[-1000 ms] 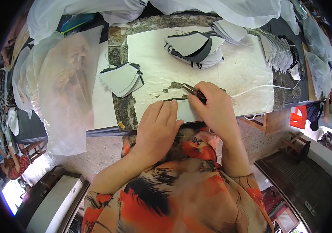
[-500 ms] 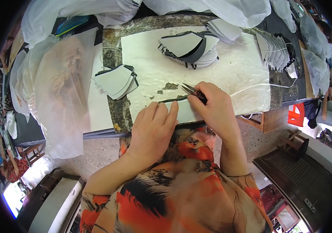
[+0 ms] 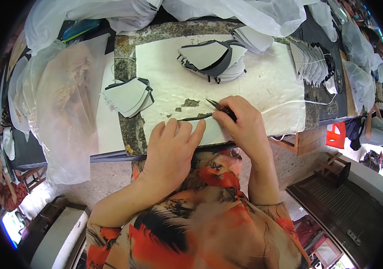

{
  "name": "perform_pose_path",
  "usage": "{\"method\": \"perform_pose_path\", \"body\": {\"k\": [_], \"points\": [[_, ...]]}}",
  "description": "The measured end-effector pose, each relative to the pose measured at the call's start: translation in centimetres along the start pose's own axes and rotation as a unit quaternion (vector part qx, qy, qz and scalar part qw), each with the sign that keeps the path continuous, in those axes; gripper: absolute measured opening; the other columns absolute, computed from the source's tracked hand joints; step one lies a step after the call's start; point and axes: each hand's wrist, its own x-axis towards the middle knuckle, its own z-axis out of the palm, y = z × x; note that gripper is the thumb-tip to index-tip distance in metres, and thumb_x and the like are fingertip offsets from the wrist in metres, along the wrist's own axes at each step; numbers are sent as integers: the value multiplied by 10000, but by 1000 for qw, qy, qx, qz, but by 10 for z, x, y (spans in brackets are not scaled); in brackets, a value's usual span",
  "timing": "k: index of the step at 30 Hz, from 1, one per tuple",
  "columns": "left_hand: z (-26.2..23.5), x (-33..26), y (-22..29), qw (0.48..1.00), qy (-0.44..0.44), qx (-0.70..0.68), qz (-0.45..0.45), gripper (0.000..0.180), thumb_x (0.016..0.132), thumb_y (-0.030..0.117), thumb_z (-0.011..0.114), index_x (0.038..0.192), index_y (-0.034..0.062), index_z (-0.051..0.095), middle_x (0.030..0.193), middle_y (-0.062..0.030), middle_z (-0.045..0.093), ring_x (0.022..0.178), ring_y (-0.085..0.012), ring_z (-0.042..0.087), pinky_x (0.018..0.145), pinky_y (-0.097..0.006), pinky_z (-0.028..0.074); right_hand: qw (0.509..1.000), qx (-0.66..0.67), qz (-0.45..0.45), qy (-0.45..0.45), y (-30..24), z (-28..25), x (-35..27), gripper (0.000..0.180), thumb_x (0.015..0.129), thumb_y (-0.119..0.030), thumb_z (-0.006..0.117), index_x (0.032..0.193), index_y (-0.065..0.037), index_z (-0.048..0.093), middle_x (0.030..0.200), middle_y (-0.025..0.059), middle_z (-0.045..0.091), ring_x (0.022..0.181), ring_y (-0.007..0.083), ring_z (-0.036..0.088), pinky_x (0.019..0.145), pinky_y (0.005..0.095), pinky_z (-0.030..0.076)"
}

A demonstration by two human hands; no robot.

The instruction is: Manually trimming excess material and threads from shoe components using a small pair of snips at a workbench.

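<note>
Pale panel (image 3: 212,131) flat on scuffed white sheet (image 3: 267,87), mottled tabletop (image 3: 124,69) underneath, at near edge. Long axis roughly left-right; dark edge strip (image 3: 196,119) facing away from body. Left hand (image 3: 169,148): fingers slightly spread, resting on panel. Right hand (image 3: 244,121): fingers wrapped around dark scissors (image 3: 219,106), tips pointing up-left. Beyond: stacked panels (image 3: 204,54), thin, curved, dark-trimmed.

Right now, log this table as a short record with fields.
Left grip: fingers resting on a pale piece with a dark edge
Right grip: holding dark scissors, tips pointing away from the person
Surface: white sheet
Left pile: pale pieces with dark edges
Middle pile: similar pieces, beyond the hands
Cord: white, right of the right grip
</note>
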Motion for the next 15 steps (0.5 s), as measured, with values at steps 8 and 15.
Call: {"method": "perform_pose_path", "body": {"k": [8,15], "points": [[-2,9,4,998,-40,-10,45,526,797,95,612,1303,-48,597,1053,-95,555,998,-231,543,866,-298,483,1000,3,-15,1,6,-4,5,176,881,-110,740,978,3,646,899,141,647,816,308,637,747,371,516],[-5,14,4,998,-34,-33,38,501,791,101,618,1267,-53,591,1041,-80,549,954,-213,544,823,-278,494,1000,-6,-20,0,9,-3,7,184,872,-115,753,978,-4,651,895,134,650,807,301,640,732,362,518]]}}
